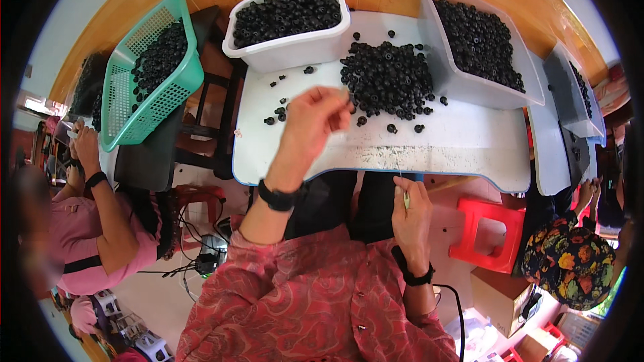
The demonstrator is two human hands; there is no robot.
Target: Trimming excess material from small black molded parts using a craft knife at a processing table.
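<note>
Head view. White table (463, 144) across frame centre, blue near edge just above the lap; bare strip between bead pile and that edge, more open surface at lower right. Loose pile of black beads (388, 77) upper centre, strays scattered to its left. Left hand (315, 117) raised over the table left of the pile, fingertips pinched together at the pile's edge, on something too small to tell. Right hand (409, 211) below the table edge, lower centre, fingers closed on a thin needle (405, 196) pointing up. White tub (288, 50) top centre, full of beads; second tub (463, 84) upper right, likewise. Green basket (171, 90) upper left, tilted, partly filled. Red stool (486, 231) lower right; brown box (496, 298) beneath.
</note>
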